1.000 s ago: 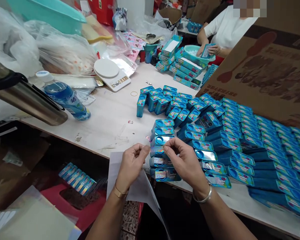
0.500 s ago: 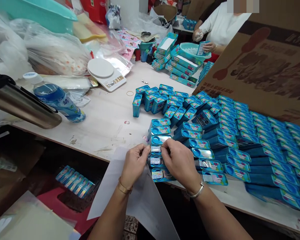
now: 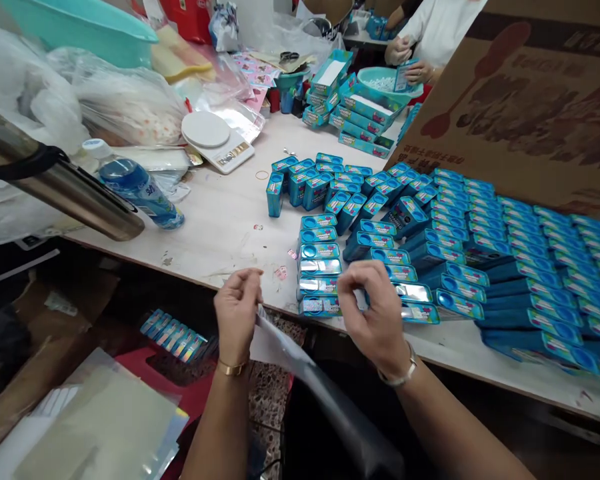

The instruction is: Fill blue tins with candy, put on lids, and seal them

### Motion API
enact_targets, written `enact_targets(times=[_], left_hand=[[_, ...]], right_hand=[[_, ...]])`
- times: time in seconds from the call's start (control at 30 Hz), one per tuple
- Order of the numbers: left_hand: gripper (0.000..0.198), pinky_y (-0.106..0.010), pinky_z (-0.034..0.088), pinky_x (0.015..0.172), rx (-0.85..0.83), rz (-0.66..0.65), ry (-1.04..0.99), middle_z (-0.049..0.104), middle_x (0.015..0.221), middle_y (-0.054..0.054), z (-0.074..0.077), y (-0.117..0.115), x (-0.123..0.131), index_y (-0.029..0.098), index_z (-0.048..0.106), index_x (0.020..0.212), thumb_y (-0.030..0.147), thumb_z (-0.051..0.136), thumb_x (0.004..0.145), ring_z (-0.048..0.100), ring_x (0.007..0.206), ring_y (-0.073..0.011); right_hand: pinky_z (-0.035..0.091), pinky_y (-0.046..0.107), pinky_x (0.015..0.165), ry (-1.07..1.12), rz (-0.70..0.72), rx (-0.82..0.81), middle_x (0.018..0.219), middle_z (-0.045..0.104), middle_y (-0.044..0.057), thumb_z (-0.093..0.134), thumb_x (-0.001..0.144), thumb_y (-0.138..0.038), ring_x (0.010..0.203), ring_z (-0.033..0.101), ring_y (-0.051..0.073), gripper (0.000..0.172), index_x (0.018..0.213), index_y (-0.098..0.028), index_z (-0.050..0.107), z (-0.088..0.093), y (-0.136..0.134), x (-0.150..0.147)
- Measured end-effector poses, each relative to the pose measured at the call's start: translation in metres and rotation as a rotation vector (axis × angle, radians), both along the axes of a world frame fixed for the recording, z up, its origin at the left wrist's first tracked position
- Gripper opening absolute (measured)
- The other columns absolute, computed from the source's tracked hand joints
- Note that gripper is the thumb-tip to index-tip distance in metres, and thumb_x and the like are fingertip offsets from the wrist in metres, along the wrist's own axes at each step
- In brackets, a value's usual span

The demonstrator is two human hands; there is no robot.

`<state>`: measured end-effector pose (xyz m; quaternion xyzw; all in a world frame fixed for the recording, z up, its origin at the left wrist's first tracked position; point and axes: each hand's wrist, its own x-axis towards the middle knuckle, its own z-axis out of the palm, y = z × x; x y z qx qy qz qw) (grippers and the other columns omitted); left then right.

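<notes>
My left hand (image 3: 237, 310) is closed in a pinch at the edge of a white sheet (image 3: 285, 350). The sheet hangs down over my lap, blurred and seen nearly edge-on. My right hand (image 3: 373, 310) hovers at the table's front edge with its fingers curled together; whether something small is in them is hidden. Right beside it stands a short row of small blue candy boxes (image 3: 319, 251). The nearest ones, such as the front box (image 3: 319, 307), carry shiny strip stickers across their tops. More blue boxes (image 3: 523, 280) stand in rows to the right.
A kitchen scale (image 3: 220, 143), a bottle of blue liquid (image 3: 140, 193) and a steel flask (image 3: 100, 207) are at the left. A large carton (image 3: 520, 113) rises at the right. A co-worker's hands (image 3: 410, 63) hold a blue box behind it. Below left lie plastic sleeves (image 3: 100, 420).
Both hands have pulled back from the box tops. My left hand has moved left and brought the sheet along, my right slightly right. The camera view has shifted a little.
</notes>
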<state>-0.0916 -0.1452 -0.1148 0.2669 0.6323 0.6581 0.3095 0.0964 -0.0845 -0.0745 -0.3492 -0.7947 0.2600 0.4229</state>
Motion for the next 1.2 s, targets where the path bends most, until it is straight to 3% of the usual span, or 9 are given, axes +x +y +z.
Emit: enact_targets(times=[0.1,0.17,0.23,0.43,0.6,0.73,0.9,1.2], left_hand=[[0.032,-0.018,0.016,0.033,0.199,0.153,-0.186,0.045,0.048,0.008,0.021,-0.02,-0.006,0.017,0.063,0.084,0.049,0.065,0.084,0.03,0.032,-0.0035],[0.035,-0.019,0.013,0.03,0.337,0.2,-0.294,0.043,0.045,0.009,0.028,-0.027,-0.006,0.018,0.062,0.081,0.052,0.067,0.082,0.028,0.029,-0.0036],[0.035,-0.02,0.013,0.029,0.422,0.215,-0.376,0.041,0.043,0.009,0.03,-0.03,-0.005,0.019,0.061,0.08,0.053,0.066,0.083,0.026,0.026,-0.004],[0.032,-0.022,0.014,0.029,0.507,0.283,-0.449,0.042,0.044,0.009,0.038,-0.036,0.012,0.018,0.061,0.08,0.049,0.059,0.089,0.028,0.026,-0.0049],[0.034,-0.023,0.012,0.03,0.513,0.326,-0.405,0.042,0.043,0.01,0.044,-0.037,0.02,0.018,0.06,0.08,0.052,0.065,0.084,0.028,0.027,-0.0046],[0.034,-0.024,0.011,0.031,0.488,0.328,-0.371,0.041,0.045,0.01,0.044,-0.035,0.02,0.019,0.06,0.083,0.053,0.063,0.084,0.028,0.028,-0.0046],[0.037,-0.025,0.011,0.032,0.494,0.341,-0.325,0.04,0.045,0.011,0.044,-0.033,0.021,0.02,0.059,0.083,0.056,0.063,0.084,0.027,0.028,-0.0048],[0.029,-0.024,0.014,0.033,0.502,0.48,-0.402,0.042,0.044,0.009,0.047,-0.03,0.025,0.019,0.061,0.084,0.046,0.056,0.09,0.029,0.028,-0.0058]], right_hand=[[0.049,0.034,0.078,0.022,0.296,-0.189,0.095,0.06,0.004,0.059,0.089,-0.018,0.088,0.057,0.018,0.016,0.104,-0.023,0.057,0.002,-0.039,0.001],[0.05,0.037,0.085,-0.044,0.451,-0.277,0.107,0.062,0.006,0.066,0.087,-0.027,0.099,0.057,0.02,0.033,0.118,-0.023,0.056,-0.001,-0.058,-0.004],[0.049,0.042,0.092,-0.071,0.498,-0.302,0.116,0.061,0.009,0.07,0.085,-0.033,0.108,0.055,0.023,0.045,0.125,-0.022,0.054,-0.006,-0.069,-0.01],[0.048,0.04,0.085,-0.025,0.445,-0.181,0.101,0.067,0.005,0.063,0.091,-0.028,0.097,0.059,0.02,0.019,0.109,-0.023,0.064,-0.007,-0.076,-0.01],[0.045,0.037,0.081,-0.017,0.377,-0.009,0.092,0.068,0.003,0.063,0.09,-0.025,0.086,0.059,0.017,0.011,0.1,-0.022,0.066,-0.002,-0.079,-0.006],[0.045,0.037,0.081,0.017,0.359,-0.051,0.088,0.068,0.003,0.062,0.09,-0.023,0.085,0.06,0.017,0.004,0.092,-0.021,0.065,0.0,-0.078,-0.007],[0.045,0.035,0.079,-0.021,0.38,-0.154,0.086,0.066,0.002,0.059,0.091,-0.02,0.084,0.059,0.016,0.005,0.092,-0.021,0.064,0.002,-0.074,-0.011],[0.04,0.037,0.078,-0.003,0.312,0.07,0.084,0.069,0.001,0.057,0.091,-0.015,0.077,0.058,0.015,0.011,0.093,-0.022,0.066,-0.006,-0.073,-0.013]])
